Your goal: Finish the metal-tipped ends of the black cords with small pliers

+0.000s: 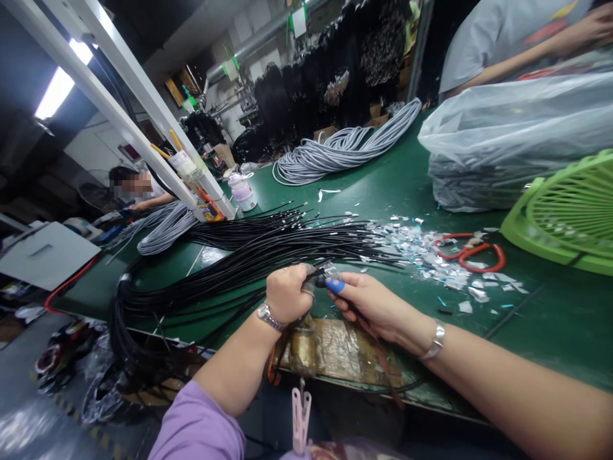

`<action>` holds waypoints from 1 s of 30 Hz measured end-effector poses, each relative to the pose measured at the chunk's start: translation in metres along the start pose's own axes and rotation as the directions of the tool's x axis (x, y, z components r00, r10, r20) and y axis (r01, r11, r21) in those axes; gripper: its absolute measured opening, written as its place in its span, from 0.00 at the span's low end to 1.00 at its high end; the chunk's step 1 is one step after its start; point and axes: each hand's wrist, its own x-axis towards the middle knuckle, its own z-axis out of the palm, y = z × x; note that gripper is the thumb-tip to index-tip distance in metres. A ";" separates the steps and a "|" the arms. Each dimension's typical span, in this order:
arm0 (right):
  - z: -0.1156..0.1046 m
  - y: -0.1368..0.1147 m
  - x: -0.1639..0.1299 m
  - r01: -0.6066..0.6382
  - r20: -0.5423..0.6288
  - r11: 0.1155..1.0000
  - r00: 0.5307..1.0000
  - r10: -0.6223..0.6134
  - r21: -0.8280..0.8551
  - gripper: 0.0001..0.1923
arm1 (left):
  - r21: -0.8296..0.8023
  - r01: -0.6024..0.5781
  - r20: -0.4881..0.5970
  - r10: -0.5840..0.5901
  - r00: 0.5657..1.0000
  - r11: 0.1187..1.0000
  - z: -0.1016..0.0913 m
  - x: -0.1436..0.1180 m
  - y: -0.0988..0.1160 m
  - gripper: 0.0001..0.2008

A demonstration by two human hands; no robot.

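My left hand (288, 294), with a watch at the wrist, is closed in a fist around a black cable close to the table's front edge. My right hand (366, 299) meets it from the right, thumb and fingers pinched together. A blue cover (334, 285) wraps that thumb. Something small and dark sits between the two hands, too hidden to name. A large bundle of black cables (205, 278) curves along the left and fans out behind my hands. Under my hands, a brass-coloured cylinder (303, 351) stands beside a tape-covered board (340, 351).
White and blue scraps (431, 255) lie around red-handled scissors (498, 259). A green fan grille (569, 211) and a plastic bag (512, 140) stand at right. Grey cable coils (330, 153) lie behind. A white post (148, 121) rises at left. Two other people sit around the table.
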 end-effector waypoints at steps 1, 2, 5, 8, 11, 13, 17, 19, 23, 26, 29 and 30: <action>0.000 0.000 0.000 0.000 0.005 1.000 1.000 0.000 0.010 0.23 | 0.008 -0.011 -0.008 0.011 1.000 1.000 0.000 0.000 0.000 0.11; 0.000 0.001 0.001 0.002 0.009 1.000 1.000 -0.002 0.018 0.23 | 0.019 -0.021 -0.018 0.021 1.000 1.000 0.000 0.000 0.000 0.11; -0.001 0.001 0.001 0.008 0.016 0.999 1.000 -0.008 0.036 0.23 | 0.040 -0.019 -0.026 0.020 0.999 0.999 0.001 -0.001 0.000 0.10; -0.001 0.002 0.001 0.013 0.016 0.999 1.000 -0.014 0.050 0.22 | 0.011 0.030 0.007 -0.030 1.000 0.999 0.001 0.000 0.000 0.09; -0.002 0.003 0.003 0.008 0.018 0.998 1.000 -0.010 0.069 0.22 | -0.020 0.053 0.023 -0.052 0.998 0.998 0.001 0.000 0.000 0.09; -0.002 0.004 0.004 0.007 0.021 0.997 1.000 -0.008 0.079 0.22 | -0.019 0.039 0.016 -0.038 0.999 0.999 0.000 0.000 0.000 0.09; -0.002 0.003 0.004 -0.002 0.020 0.998 1.000 0.000 0.065 0.22 | -0.007 0.003 0.003 -0.003 1.000 1.000 -0.001 0.000 0.001 0.10; -0.002 0.003 0.003 -0.001 0.016 0.999 1.000 0.000 0.052 0.22 | -0.002 0.002 0.014 -0.002 1.000 1.000 0.000 -0.001 0.000 0.12; -0.001 0.001 0.002 0.033 -0.001 0.999 0.999 -0.033 0.028 0.22 | 0.031 -0.001 0.019 0.001 1.000 1.000 0.000 -0.002 -0.001 0.13; 0.000 0.000 0.001 0.078 -0.015 0.997 0.997 -0.079 -0.010 0.21 | -0.018 0.007 0.008 -0.006 1.000 1.000 0.000 -0.002 -0.001 0.11; 0.000 -0.001 0.001 0.115 -0.038 0.992 0.992 -0.118 -0.054 0.20 | -0.152 0.040 -0.008 -0.041 0.999 0.988 0.000 0.000 0.000 0.10; 0.000 -0.001 0.001 0.122 -0.047 0.990 0.991 -0.126 -0.074 0.20 | -0.203 0.058 -0.014 -0.062 0.998 0.977 0.000 0.001 0.001 0.10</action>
